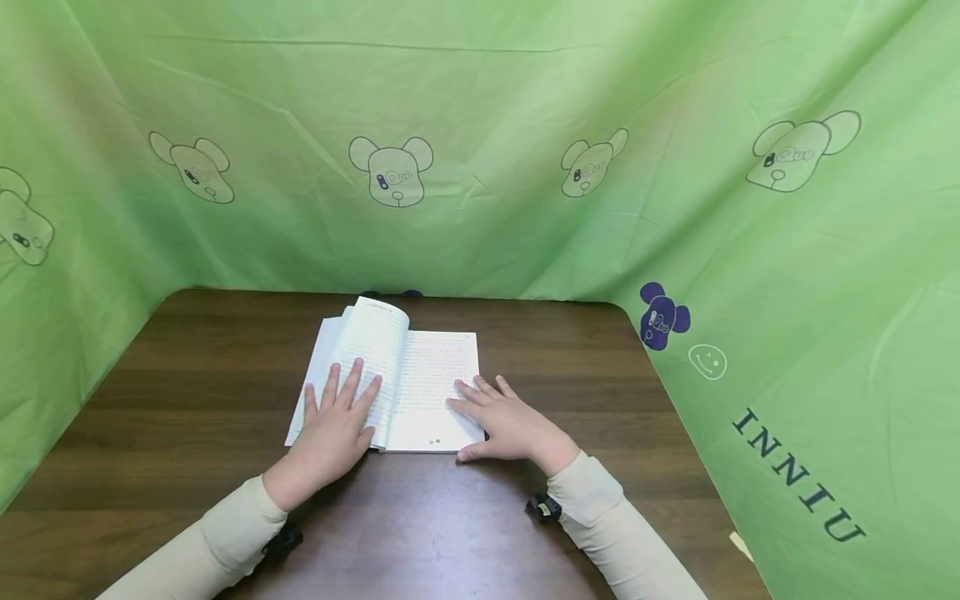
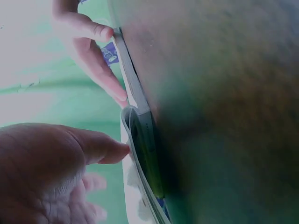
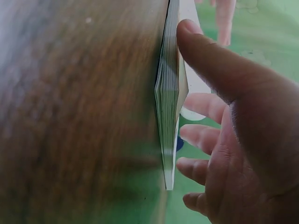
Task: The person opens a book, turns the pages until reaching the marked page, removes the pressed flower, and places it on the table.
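An open book (image 1: 433, 392) with printed white pages lies on the table. My left hand (image 1: 330, 435) rests on its left pages with the fingers spread and straight. Those left pages (image 1: 378, 333) bulge up in a curve near the spine. On the lower right of the right page lies my right hand (image 1: 510, 423), its fingers extended and its thumb by the bottom edge. In the left wrist view the left thumb (image 2: 110, 148) touches the curved pages. The right wrist view shows the right thumb (image 3: 196, 39) beside the thick page block (image 3: 168, 98).
The brown wooden table (image 1: 187, 375) is bordered by a green curtain (image 1: 480, 233) printed with bear heads at the back and sides. A black wrist device (image 1: 543, 507) sits under the right sleeve. A small pale piece (image 1: 741, 546) shows at the table's right edge.
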A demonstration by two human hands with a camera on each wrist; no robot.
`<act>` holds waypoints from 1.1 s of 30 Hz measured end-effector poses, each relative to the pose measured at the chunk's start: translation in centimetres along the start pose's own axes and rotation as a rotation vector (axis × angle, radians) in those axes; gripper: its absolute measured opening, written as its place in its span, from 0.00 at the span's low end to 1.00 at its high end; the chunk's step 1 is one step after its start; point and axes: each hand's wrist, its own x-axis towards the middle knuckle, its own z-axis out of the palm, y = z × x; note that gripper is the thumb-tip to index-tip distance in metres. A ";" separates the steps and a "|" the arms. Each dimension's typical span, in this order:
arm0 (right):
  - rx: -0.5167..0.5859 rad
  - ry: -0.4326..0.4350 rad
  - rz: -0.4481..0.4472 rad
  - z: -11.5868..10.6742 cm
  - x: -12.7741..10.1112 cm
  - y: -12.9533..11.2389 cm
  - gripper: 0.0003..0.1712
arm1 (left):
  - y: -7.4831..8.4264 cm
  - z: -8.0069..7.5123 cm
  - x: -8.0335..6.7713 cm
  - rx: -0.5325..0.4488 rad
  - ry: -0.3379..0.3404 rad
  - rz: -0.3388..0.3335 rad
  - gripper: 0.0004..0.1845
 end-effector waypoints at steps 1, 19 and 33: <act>0.004 0.000 0.001 0.1 0.0 0.0 0.52 | -0.1 0.1 0.1 -0.016 -0.009 0.033 0.35; -0.053 0.052 -0.069 -0.3 0.3 0.2 0.25 | 0.7 0.5 0.9 -0.085 -0.158 0.008 0.30; -0.071 0.171 -0.171 -0.2 0.1 0.2 0.06 | 3.2 1.3 1.2 0.042 -0.110 -0.058 0.49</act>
